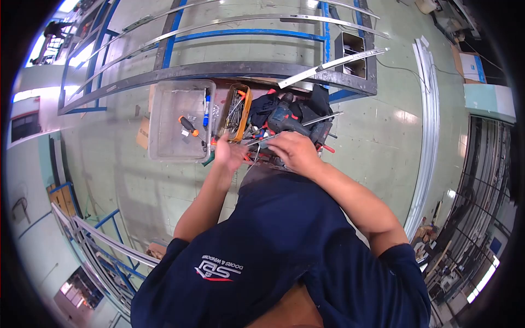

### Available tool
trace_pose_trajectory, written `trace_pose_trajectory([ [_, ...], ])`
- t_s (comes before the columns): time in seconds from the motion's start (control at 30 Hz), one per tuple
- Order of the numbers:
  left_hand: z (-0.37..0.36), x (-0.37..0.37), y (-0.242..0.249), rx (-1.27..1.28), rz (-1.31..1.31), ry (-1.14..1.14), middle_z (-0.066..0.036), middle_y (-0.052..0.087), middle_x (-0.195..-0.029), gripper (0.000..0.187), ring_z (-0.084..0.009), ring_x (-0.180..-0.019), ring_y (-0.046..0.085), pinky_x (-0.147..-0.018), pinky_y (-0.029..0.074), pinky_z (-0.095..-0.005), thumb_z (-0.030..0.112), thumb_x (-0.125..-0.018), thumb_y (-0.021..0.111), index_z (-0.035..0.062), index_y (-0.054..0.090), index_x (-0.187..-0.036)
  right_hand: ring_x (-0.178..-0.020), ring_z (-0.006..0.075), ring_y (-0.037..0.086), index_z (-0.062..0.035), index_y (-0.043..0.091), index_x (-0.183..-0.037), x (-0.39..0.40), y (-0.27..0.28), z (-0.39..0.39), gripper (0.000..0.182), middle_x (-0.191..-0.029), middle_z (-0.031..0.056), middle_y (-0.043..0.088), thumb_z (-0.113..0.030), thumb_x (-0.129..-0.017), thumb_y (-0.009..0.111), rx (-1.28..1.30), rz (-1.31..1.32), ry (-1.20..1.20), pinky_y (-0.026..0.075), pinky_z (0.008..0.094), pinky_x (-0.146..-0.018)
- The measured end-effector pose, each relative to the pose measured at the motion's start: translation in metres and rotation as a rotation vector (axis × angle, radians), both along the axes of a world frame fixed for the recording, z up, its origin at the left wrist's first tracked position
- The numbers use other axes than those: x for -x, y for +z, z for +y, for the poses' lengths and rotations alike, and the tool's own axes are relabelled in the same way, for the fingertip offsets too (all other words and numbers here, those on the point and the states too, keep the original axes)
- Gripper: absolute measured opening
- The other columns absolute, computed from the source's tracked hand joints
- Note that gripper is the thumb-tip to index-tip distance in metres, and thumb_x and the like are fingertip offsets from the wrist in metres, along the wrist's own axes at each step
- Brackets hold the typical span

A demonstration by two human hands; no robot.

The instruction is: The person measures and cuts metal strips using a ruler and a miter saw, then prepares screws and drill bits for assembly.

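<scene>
My left hand [231, 154] is turned partly palm up, thumb raised and fingers extended, beside the front end of the yellow tool tray [244, 112]. A thin metal rod [322, 118] runs slantwise over the heap of tools, its left end close to my left fingers. My right hand [297, 153] is closed, with bent fingers at the rod; the exact grip is partly hidden. Just beyond my right hand lies a dark cordless drill [284, 119], with another power tool [321, 131] to its right. Long slim tools fill the yellow tray.
A clear plastic bin [155, 123] at left holds a blue marker [206, 112] and an orange-black screwdriver [188, 126]. Beyond stands a blue-and-grey metal frame [235, 69] carrying long metal strips. A loose strip [333, 66] juts over its edge. Long white profiles [428, 142] lie at right.
</scene>
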State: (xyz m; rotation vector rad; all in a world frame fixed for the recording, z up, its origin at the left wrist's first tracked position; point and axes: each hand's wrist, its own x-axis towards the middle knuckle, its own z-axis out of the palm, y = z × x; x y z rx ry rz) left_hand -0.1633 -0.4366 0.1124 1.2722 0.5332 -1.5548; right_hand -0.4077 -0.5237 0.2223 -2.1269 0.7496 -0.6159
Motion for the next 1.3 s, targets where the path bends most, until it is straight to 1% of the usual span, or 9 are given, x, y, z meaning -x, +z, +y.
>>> trace_pose_trajectory([
  [0.13,0.012,0.042,0.105,0.297,0.329,-0.071,-0.009,0.065,-0.128,0.041,-0.0243,-0.117,0.063,-0.104,0.051,-0.0409,0.035,-0.112,0.045,0.0037,0.057,-0.135,-0.108,0.0245,0.068,-0.0128,0.075,-0.116,-0.026,-0.012,0.004,0.029,-0.111,0.0046,0.073,-0.014,-0.087,0.072,0.242,-0.055,0.165,0.052,0.0401,-0.093],
  [0.27,0.025,0.034,0.07,0.427,0.15,0.028,-0.009,0.067,-0.13,0.042,-0.0231,-0.118,0.066,-0.104,0.053,-0.0416,0.036,-0.112,0.045,0.004,0.057,-0.135,-0.119,0.0289,0.061,-0.0157,0.07,-0.127,-0.038,-0.016,0.006,0.042,-0.129,0.0081,0.065,-0.021,-0.086,0.077,0.223,-0.042,0.236,0.048,0.0457,-0.099],
  [0.37,0.018,0.016,0.089,0.274,-0.17,0.087,-0.003,0.068,-0.108,0.041,-0.0148,-0.093,0.067,-0.086,0.057,-0.0335,0.035,-0.113,0.045,0.0052,0.056,-0.137,-0.121,0.035,0.057,-0.0118,0.058,-0.14,-0.031,-0.038,-0.006,0.06,-0.13,0.0146,0.06,-0.029,-0.086,0.078,0.177,0.149,-0.032,0.044,0.0481,-0.101],
  [0.47,0.055,-0.036,0.051,0.43,0.022,0.135,0.004,0.053,-0.081,0.039,-0.0074,-0.067,0.05,-0.064,0.047,-0.0254,0.035,-0.113,0.046,0.0063,0.056,-0.136,-0.127,0.0377,0.054,-0.0026,0.047,-0.144,-0.012,-0.085,-0.032,0.066,-0.14,0.0207,0.051,-0.018,-0.086,0.074,-0.022,0.82,-0.307,0.045,0.051,-0.104],
  [0.57,0.064,-0.043,0.057,0.206,-0.068,0.088,0.005,0.034,-0.072,0.04,-0.006,-0.06,0.03,-0.057,0.029,-0.0217,0.04,-0.112,0.045,0.0099,0.056,-0.135,-0.129,0.0379,0.055,-0.0031,0.045,-0.145,-0.011,-0.114,-0.045,0.065,-0.14,0.0227,0.053,-0.014,-0.087,0.071,-0.146,0.982,-0.207,0.048,0.0506,-0.105],
  [0.77,0.046,-0.027,0.046,0.253,-0.032,-0.039,0.004,0.041,-0.073,0.021,-0.0101,-0.062,0.039,-0.06,0.038,-0.0282,0.029,-0.114,0.042,0.012,0.054,-0.111,-0.134,0.0393,0.054,-0.0027,0.046,-0.139,-0.031,-0.097,-0.061,0.059,-0.138,0.0236,0.057,-0.021,-0.089,0.073,-0.35,1.138,-0.298,0.051,0.0497,-0.104],
  [0.93,0.005,0.011,0.062,0.258,-0.106,-0.131,0.003,0.045,-0.074,0.023,-0.0136,-0.067,0.046,-0.068,0.047,-0.033,0.033,-0.113,0.044,0.0119,0.053,-0.11,-0.099,0.043,0.071,-0.0139,0.043,-0.15,0.017,-0.032,-0.043,0.073,-0.106,0.0247,0.073,-0.024,-0.086,0.076,-0.27,0.801,-0.333,0.056,0.0522,-0.089],
  [1.1,-0.03,0.042,0.079,0.351,-0.022,-0.157,0.003,0.048,-0.075,0.025,-0.0173,-0.074,0.056,-0.078,0.054,-0.0374,0.037,-0.112,0.045,0.0148,0.055,-0.104,-0.102,0.0425,0.07,-0.0115,0.046,-0.155,0.062,0.033,0.025,0.081,-0.112,0.025,0.07,-0.021,-0.082,0.079,-0.201,0.097,-0.394,0.055,0.0484,-0.085],
  [1.3,-0.1,0.094,0.212,0.709,0.08,-0.13,-0.017,0.069,-0.124,0.029,-0.0362,-0.116,0.068,-0.091,0.058,-0.0485,0.039,-0.114,0.039,0.0153,0.054,-0.104,-0.092,0.0402,0.065,0.0001,0.062,-0.131,0.071,0.077,0.061,0.055,-0.11,0.0193,0.067,-0.009,-0.079,0.077,-0.081,-0.098,-0.305,0.054,0.044,-0.081],
])
